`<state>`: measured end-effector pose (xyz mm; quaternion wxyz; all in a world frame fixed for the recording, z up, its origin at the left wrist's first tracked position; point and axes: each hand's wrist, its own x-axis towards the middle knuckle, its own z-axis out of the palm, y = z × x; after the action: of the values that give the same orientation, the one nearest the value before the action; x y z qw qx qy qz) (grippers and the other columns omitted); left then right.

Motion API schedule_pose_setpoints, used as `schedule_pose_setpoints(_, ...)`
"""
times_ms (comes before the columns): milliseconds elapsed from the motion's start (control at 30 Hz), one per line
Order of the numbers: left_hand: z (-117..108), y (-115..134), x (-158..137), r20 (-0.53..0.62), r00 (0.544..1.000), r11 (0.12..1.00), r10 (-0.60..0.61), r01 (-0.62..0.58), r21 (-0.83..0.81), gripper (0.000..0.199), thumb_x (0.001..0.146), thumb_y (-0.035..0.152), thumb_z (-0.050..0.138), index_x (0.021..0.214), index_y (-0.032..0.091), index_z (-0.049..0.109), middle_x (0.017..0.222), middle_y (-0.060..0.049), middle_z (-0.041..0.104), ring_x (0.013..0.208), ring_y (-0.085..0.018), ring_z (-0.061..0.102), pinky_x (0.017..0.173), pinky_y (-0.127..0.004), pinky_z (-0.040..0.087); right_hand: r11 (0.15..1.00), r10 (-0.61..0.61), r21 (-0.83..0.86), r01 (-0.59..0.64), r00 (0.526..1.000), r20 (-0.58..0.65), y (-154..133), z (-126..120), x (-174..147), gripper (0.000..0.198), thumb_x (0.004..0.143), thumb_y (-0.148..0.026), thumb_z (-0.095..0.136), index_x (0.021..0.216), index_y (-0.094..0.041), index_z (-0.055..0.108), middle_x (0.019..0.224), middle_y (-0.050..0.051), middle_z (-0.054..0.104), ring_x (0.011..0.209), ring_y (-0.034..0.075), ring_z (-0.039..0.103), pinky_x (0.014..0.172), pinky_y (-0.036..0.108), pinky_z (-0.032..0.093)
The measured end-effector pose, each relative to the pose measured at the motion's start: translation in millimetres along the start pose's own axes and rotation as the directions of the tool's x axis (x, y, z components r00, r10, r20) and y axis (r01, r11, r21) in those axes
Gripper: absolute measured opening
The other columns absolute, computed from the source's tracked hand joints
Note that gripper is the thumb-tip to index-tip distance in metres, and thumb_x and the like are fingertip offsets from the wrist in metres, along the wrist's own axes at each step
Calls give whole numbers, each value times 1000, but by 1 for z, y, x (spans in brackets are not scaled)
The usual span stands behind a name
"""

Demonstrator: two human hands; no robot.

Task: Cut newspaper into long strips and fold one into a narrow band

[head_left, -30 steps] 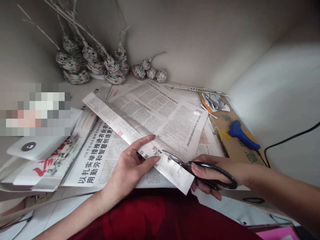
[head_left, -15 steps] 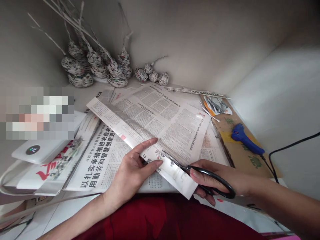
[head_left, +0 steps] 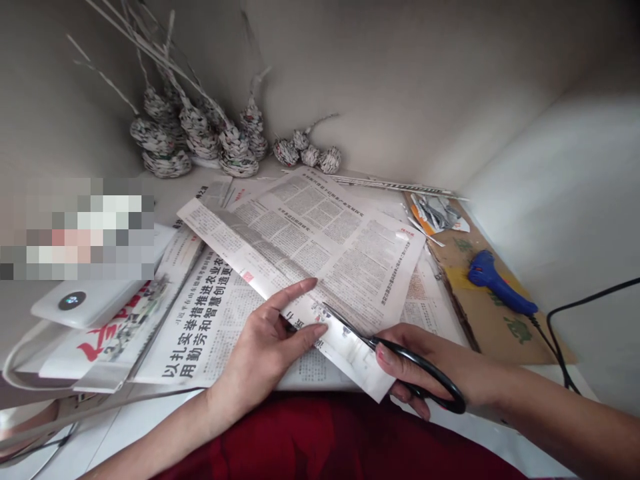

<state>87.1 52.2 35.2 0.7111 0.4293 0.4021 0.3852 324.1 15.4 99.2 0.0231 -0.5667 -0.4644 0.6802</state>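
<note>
A newspaper sheet [head_left: 320, 230] lies slanted on the table, its near edge folded up into a long strip. My left hand [head_left: 270, 347] pinches that folded strip between thumb and fingers, near the middle of its length. In my right hand [head_left: 425, 363] is a pair of black-handled scissors [head_left: 440, 380], my thumb and fingers around the handles. The scissor blades lie along the fold, between the strip and the rest of the sheet, with the tip close to my left fingertips. The lower blade is hidden by the paper.
Woven paper gourds [head_left: 240, 150] stand against the wall at the back left, small paper balls [head_left: 310, 155] beside them. A blue glue gun [head_left: 500, 283] rests on cardboard [head_left: 520, 333] at right. A white power bank [head_left: 75, 303] is at left. More newspapers [head_left: 175, 333] lie underneath.
The view has shifted slightly. The scissors' handles have swung a little lower and nearer to me, the blades still at the fold. My left hand keeps its pinch on the strip.
</note>
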Motion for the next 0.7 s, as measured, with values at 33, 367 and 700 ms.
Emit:
schedule_pose_setpoints(33, 0, 1, 0, -6, 1000, 1000, 3, -3, 6, 69, 76, 27, 86, 138, 20, 59, 89, -3, 75, 97, -25, 71, 61, -26, 54, 1000, 0, 3, 0, 1000, -22, 1, 2, -1, 64, 79, -82, 62, 75, -19, 52, 64, -3, 54, 47, 7, 49, 45, 19, 38)
schedule_pose_setpoints(367, -2, -4, 2, -20, 998, 997, 58, -57, 48, 68, 74, 27, 87, 137, 21, 63, 66, 1, 67, 84, -25, 70, 56, -29, 52, 1000, 0, -21, -2, 994, -110, -1, 9, -6, 71, 74, -91, 54, 73, -21, 48, 59, -5, 47, 45, 6, 43, 44, 20, 37)
schedule_pose_setpoints(700, 0, 3, 1, -11, 1000, 999, 27, -26, 29, 69, 75, 29, 87, 138, 20, 61, 67, 2, 64, 78, -22, 68, 54, -26, 49, 998, 16, 59, -14, 999, -41, 8, 7, -1, 62, 78, -80, 65, 83, -19, 53, 59, -7, 50, 42, 6, 46, 40, 18, 38)
